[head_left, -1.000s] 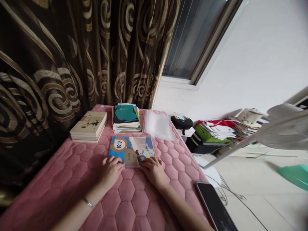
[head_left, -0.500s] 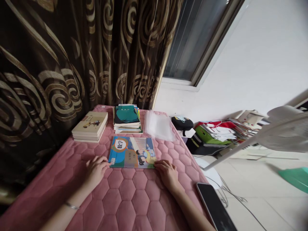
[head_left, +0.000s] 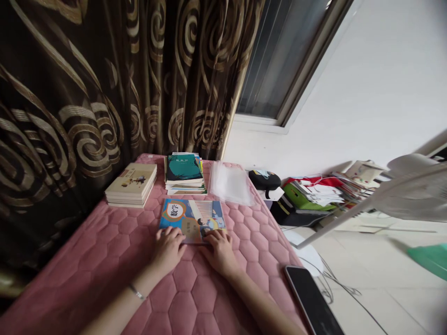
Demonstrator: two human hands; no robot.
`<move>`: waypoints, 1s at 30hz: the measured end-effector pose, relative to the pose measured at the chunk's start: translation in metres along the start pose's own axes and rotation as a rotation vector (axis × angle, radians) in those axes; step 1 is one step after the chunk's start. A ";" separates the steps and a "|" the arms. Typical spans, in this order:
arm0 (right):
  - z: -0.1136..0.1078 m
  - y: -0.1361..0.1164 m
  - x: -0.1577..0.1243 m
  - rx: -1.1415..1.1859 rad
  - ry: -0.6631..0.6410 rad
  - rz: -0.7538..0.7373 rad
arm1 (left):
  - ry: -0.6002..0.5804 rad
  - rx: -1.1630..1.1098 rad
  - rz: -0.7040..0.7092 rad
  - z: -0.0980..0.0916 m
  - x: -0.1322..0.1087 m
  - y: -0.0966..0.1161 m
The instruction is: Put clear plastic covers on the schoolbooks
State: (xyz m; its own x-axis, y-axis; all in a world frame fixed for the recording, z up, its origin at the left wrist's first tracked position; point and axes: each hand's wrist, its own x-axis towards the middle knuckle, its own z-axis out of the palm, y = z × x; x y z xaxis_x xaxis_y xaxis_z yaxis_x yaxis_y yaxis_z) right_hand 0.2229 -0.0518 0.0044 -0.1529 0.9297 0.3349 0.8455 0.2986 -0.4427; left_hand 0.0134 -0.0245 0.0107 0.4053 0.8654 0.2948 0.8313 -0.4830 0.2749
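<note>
A textbook (head_left: 195, 214) with a blue, illustrated cover lies flat on the pink quilted mattress (head_left: 188, 302) in front of me. My left hand (head_left: 170, 247) rests at its near left part, fingers stretched over the cover and thumb by the near edge. On the near right part lies my right hand (head_left: 220, 252), its fingers spread over the cover and its thumb also by the near edge. Both hands look open, resting on the textbook, and they cover parts of its lower side. A silvery bracelet (head_left: 137, 291) circles my left wrist.
Behind the textbook stand a pile of beige books (head_left: 131, 184), a stack topped by a teal book (head_left: 184, 168) and clear plastic sleeves (head_left: 232, 184). A phone (head_left: 312, 298) lies by the right edge. Beyond that edge are a white fan (head_left: 412, 190) and cables (head_left: 335, 279).
Both hands have moved inward from the textbook's near corners, closer together, and their fingers now reach further over the cover. The textbook stays in about the same place.
</note>
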 end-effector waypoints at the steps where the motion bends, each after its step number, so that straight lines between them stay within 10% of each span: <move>1: 0.006 -0.007 0.004 -0.005 -0.004 -0.011 | -0.005 0.002 0.021 0.005 0.003 0.007; 8: 0.019 -0.014 0.011 -0.038 -0.011 0.031 | -0.008 -0.017 0.001 0.014 0.007 0.012; 20: -0.030 0.062 -0.016 -0.058 -0.027 0.164 | 0.051 0.019 -0.038 -0.007 -0.025 -0.067; 30: -0.033 0.066 -0.018 -0.038 -0.026 0.115 | -0.019 0.022 -0.035 -0.014 -0.022 -0.066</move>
State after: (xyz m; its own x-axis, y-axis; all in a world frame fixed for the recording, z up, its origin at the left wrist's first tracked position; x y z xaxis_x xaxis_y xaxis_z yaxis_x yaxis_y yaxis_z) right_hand 0.2986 -0.0565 -0.0034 -0.0667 0.9628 0.2619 0.8771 0.1817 -0.4446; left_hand -0.0559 -0.0139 -0.0009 0.3828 0.8842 0.2677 0.8533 -0.4494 0.2645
